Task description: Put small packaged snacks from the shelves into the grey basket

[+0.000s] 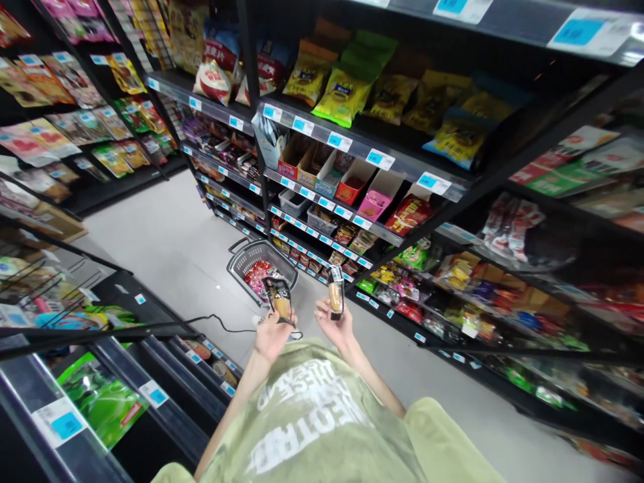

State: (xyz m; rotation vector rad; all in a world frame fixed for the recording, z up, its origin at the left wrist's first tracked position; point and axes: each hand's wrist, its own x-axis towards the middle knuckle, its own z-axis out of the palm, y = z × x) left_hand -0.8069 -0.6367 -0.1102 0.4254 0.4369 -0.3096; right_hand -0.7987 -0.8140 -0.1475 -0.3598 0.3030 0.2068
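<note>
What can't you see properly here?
All in the head view:
Print on the packet in the left hand and the other packet in the right hand: too small.
Floor of the basket: hidden by reddish contents.
Price tag: cut off by the top edge.

Beyond the left black plastic packet (280, 303), a grey plastic basket (255, 253) is set beside the bottom edge of the black metal rack (250, 60).

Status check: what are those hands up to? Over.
Left hand: holding black-and-tan packet. Right hand: holding similar packet. Grey basket on floor ahead.
</note>
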